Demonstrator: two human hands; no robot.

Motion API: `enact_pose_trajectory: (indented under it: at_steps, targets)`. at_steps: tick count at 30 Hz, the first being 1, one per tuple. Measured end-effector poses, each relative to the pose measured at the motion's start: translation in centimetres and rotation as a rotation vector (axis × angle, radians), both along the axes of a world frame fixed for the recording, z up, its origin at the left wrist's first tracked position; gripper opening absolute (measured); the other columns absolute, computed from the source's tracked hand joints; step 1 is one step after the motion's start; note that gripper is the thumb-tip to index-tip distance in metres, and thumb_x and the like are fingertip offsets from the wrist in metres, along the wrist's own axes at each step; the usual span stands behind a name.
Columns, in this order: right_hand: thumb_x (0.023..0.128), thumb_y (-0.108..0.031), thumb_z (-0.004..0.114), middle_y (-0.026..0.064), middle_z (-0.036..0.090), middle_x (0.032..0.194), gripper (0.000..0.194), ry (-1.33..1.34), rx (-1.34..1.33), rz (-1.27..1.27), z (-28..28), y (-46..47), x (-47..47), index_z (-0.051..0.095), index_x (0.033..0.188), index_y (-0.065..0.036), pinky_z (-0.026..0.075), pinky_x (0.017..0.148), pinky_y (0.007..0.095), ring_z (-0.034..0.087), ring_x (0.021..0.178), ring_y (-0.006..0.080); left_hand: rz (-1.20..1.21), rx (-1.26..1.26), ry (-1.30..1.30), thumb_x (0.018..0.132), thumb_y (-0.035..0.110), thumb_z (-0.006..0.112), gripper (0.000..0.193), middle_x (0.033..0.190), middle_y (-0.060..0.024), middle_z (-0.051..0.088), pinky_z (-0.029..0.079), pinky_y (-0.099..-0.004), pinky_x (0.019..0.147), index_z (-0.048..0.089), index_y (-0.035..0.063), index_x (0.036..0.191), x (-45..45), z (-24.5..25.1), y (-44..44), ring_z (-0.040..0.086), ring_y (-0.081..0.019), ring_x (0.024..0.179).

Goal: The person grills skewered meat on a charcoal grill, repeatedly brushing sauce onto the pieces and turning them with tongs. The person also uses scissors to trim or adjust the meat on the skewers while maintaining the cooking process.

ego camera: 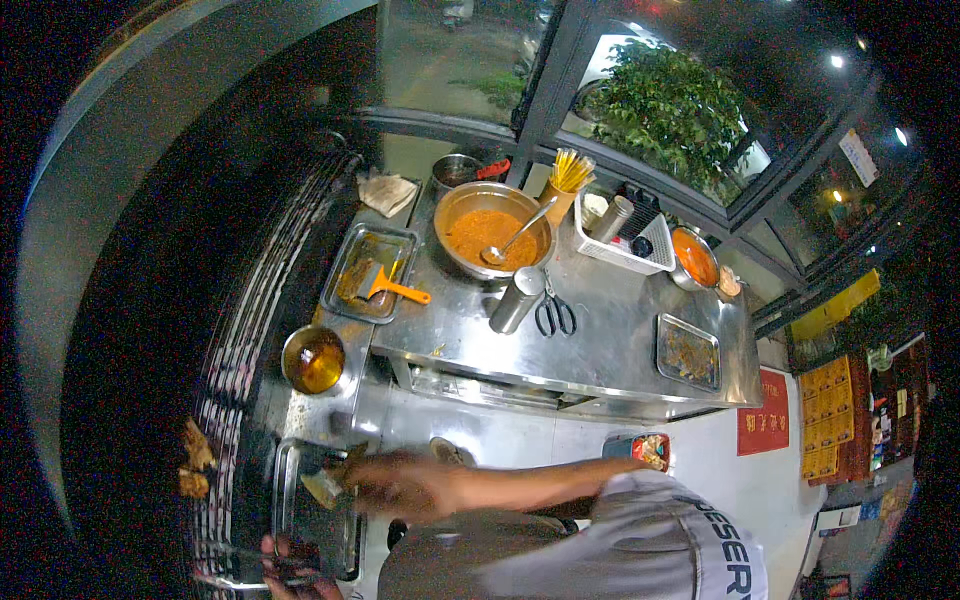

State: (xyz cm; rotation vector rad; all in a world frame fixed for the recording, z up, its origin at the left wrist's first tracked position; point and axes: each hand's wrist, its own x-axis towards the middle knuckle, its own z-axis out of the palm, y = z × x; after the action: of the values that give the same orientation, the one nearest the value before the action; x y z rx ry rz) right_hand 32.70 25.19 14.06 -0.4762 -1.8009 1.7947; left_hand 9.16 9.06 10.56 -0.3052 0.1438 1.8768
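My right hand (pixel 401 484), blurred, is over the near edge of a rectangular metal tray (pixel 285 480). Its fingers close around a pale, flat-ended object (pixel 322 489), perhaps a brush or a piece of food. At the bottom edge my left hand (pixel 292 574) has its fingers around a dark handle-like thing, too blurred to name. Beyond the tray lies the long grill (pixel 225 420), with browned food pieces (pixel 196 450) on its far side. A metal bowl of amber oil (pixel 315 360) stands beside the tray. Further up, an orange-handled brush (pixel 386 285) rests in a second metal tray (pixel 405 244).
A steel table (pixel 450 322) holds a large bowl of orange-brown sauce (pixel 487 232) with a ladle, a metal shaker (pixel 517 300), scissors (pixel 556 315), a white basket (pixel 622 255), a container of skewers (pixel 562 195), a pot of red sauce (pixel 694 259) and a small tray (pixel 688 352).
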Motion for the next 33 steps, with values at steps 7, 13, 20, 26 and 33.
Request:
enact_pose_trajectory:
  at_steps: [7, 13, 20, 26, 33]
  targets:
    - [0.09, -0.014, 0.055, 0.0034, 0.059, 0.072, 0.015, -0.441, -0.013, -1.512, -0.8, 12.9, 26.7, 0.063, 0.093, -0.002, 0.043, 0.051, 0.0251, 0.052, 0.058, 0.0099, -0.08, -0.407, 1.006, 0.091, 0.042, 0.056, 0.043, 0.11, -0.011, 0.063, 0.047, -0.0421, 0.086, 0.056, 0.0077, 0.117, 5.1, 1.7, 2.8, 0.059, -0.0234, 0.098]
    - [0.087, -0.016, 0.058, 0.0099, 0.065, 0.08, 0.02, -0.485, 0.084, -1.499, -5.1, 19.3, 31.8, 0.064, 0.096, 0.001, 0.049, 0.063, 0.0298, 0.06, 0.07, 0.0162, -0.177, -0.493, 1.079, 0.093, 0.035, 0.054, 0.041, 0.108, -0.015, 0.062, 0.046, -0.044, 0.087, 0.053, 0.0012, 0.117, 8.5, 0.2, 8.8, 0.057, -0.0273, 0.098]
    - [0.076, -0.009, 0.06, 0.014, 0.058, 0.087, 0.016, -1.061, 1.062, -1.025, -6.5, 42.6, 31.2, 0.063, 0.092, -0.006, 0.047, 0.074, 0.0418, 0.055, 0.085, 0.0341, -0.156, -0.636, 1.144, 0.091, 0.037, 0.055, 0.054, 0.11, -0.0238, 0.051, 0.044, -0.0406, 0.088, 0.047, -0.0097, 0.118, 14.7, 0.8, 13.5, 0.051, -0.0318, 0.099]
    - [0.084, -0.013, 0.056, 0.0126, 0.053, 0.114, 0.033, -1.624, 1.138, -0.611, -10.5, 54.6, 30.8, 0.054, 0.117, -0.006, 0.042, 0.088, 0.0479, 0.047, 0.111, 0.0323, -0.157, -0.882, 1.214, 0.094, 0.044, 0.05, 0.054, 0.079, -0.0083, 0.054, 0.044, -0.0381, 0.087, 0.051, -0.005, 0.116, 17.2, 1.3, 11.7, 0.053, -0.0184, 0.083]
    - [0.082, -0.028, 0.054, 0.0168, 0.067, 0.101, 0.028, -1.596, 0.769, -0.346, -10.3, 59.2, 28.6, 0.07, 0.099, -0.011, 0.052, 0.082, 0.0475, 0.065, 0.095, 0.0349, 0.113, -0.941, 0.998, 0.095, 0.042, 0.047, 0.048, 0.109, -0.0079, 0.059, 0.041, -0.0373, 0.09, 0.049, 0.0063, 0.127, 18.6, 2.1, 11.1, 0.053, -0.0187, 0.097]
